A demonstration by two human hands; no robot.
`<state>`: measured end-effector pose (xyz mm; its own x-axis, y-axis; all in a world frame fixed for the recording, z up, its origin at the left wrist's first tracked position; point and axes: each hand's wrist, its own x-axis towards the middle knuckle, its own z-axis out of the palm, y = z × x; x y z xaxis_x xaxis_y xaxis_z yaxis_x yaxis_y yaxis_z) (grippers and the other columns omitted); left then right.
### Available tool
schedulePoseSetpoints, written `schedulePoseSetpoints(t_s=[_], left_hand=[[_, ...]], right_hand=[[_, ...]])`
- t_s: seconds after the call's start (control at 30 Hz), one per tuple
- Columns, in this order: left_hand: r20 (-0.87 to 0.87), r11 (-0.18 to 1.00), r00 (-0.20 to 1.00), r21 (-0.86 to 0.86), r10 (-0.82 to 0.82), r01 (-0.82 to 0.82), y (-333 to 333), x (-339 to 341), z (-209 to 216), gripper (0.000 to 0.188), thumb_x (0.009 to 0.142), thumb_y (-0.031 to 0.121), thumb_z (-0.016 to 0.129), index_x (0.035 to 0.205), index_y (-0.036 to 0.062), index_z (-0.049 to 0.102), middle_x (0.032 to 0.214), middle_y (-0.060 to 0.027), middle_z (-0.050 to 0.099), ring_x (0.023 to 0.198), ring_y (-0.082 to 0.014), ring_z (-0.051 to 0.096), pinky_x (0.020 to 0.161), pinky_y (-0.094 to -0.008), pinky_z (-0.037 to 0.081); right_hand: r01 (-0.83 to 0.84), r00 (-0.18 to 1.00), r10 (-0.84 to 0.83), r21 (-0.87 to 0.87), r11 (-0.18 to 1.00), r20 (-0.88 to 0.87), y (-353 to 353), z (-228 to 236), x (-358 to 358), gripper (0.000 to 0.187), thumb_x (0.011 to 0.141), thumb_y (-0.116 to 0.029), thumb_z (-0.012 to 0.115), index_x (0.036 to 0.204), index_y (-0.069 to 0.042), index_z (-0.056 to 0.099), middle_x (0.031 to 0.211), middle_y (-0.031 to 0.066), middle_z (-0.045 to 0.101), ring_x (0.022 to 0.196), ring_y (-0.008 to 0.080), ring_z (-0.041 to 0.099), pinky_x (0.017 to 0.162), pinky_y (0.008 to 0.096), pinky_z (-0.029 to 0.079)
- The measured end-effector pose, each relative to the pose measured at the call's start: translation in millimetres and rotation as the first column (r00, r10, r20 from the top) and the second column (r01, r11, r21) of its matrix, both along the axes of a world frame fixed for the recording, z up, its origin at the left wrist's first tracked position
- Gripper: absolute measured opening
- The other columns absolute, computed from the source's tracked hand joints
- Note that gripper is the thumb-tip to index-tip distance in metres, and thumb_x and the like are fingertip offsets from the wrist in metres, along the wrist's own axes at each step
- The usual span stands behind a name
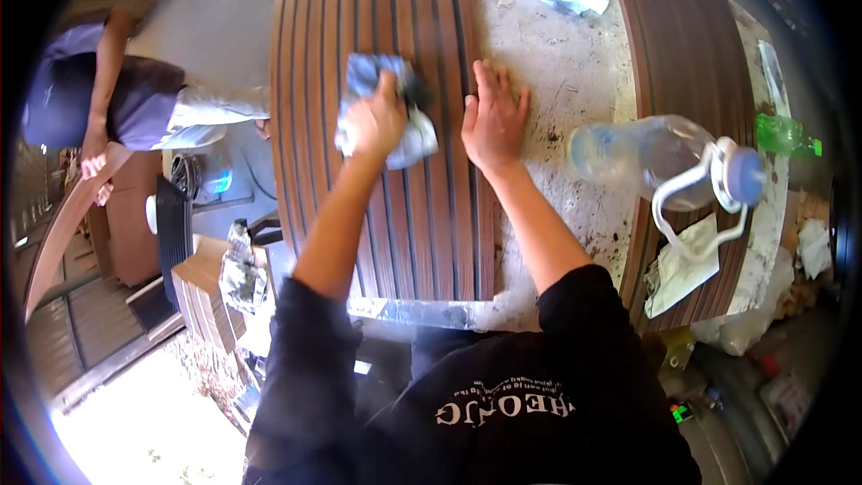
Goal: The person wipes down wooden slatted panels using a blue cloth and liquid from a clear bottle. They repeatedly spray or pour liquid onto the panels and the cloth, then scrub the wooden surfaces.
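Head view, far left first. Who's there?

"Co-worker (148, 99) in a grey-purple top, at a curved brown strip (72, 202). Well apart from the bench work."

"Next along?"

"Long brown ribbed panel with dark grooves (404, 242), flat on the pale, stained tabletop (561, 63). Left hand (373, 126) over it, fingers curled closed on a crumpled blue-and-white cloth (415, 142). Blurred; finer grip unreadable."

"Risk?"

"Loose cloth corner might snag on a rib. Grit, if picked up off that dirty tabletop, could scratch the finish."

"Rightward?"

"Right hand (498, 121), open, fingers slightly spread, nothing held, at the panel's right edge. Pressing or merely resting, can't tell. If it braces little, a hard push from the left could skid the panel."

"Beyond?"

"Clear plastic bottle with white looped handle and blue-grey cap (620, 157); upright or lying, can't tell. A wide swing of the right arm might knock it across the smooth dark-brown board (682, 45), wetting the pale paper sheet (687, 265) if there's liquid inside. Green plastic bottle (787, 135), far right: beyond easy reach."
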<state>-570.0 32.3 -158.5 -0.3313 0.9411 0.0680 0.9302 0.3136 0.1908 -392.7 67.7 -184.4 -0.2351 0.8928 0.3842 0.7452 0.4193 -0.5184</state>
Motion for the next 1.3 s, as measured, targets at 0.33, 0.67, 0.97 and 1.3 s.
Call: schedulePoseSetpoints(t_s=[0.33,0.67,0.97,1.3], left_hand=[[0.237,0.997,0.972,-0.075,-0.003,0.022,-313.0,109.6,21.8,0.021,0.085,0.019,0.054,0.106,0.0187,0.052,0.052,-0.0080,0.056,0.044,-0.0274,0.058,0.039,-0.0428,0.043],[0.257,0.986,0.964,0.132,0.063,-0.099,-87.7,51.6,1.9,0.020,0.090,0.023,0.046,0.107,0.0141,0.049,0.072,-0.0166,0.066,0.061,-0.0367,0.065,0.052,-0.0491,0.050],[0.469,0.997,0.883,0.071,-0.004,-0.033,-274.5,93.5,-11.8,0.023,0.093,0.025,0.043,0.115,0.0199,0.047,0.060,-0.0147,0.057,0.052,-0.0333,0.060,0.043,-0.0456,0.044],[0.246,0.995,0.969,0.082,0.028,-0.049,4.0,12.1,0.5,0.026,0.091,0.023,0.046,0.112,0.0100,0.052,0.076,-0.0181,0.065,0.067,-0.0375,0.064,0.054,-0.0480,0.050]], right_hand=[[-0.010,0.983,0.031,-0.115,0.993,0.179,-33.6,15.9,23.5,0.066,0.088,-0.015,0.061,0.145,-0.008,0.030,0.145,0.0112,0.042,0.136,0.0258,0.038,0.113,0.0616,0.006],[-0.065,0.985,0.072,-0.046,0.997,0.157,-41.6,-6.1,31.6,0.058,0.093,-0.018,0.047,0.148,-0.010,0.029,0.146,0.0159,0.040,0.137,0.0299,0.037,0.112,0.0622,0.010],[0.003,0.993,-0.001,-0.020,1.000,0.114,-38.3,-8.9,37.1,0.059,0.093,-0.013,0.048,0.148,-0.013,0.027,0.147,0.0129,0.039,0.135,0.0313,0.038,0.113,0.0578,0.015],[-0.086,0.989,0.093,-0.061,0.994,0.114,-47.9,1.4,27.4,0.056,0.090,-0.011,0.049,0.144,-0.010,0.033,0.145,0.0151,0.042,0.132,0.0341,0.041,0.111,0.0576,0.020]])
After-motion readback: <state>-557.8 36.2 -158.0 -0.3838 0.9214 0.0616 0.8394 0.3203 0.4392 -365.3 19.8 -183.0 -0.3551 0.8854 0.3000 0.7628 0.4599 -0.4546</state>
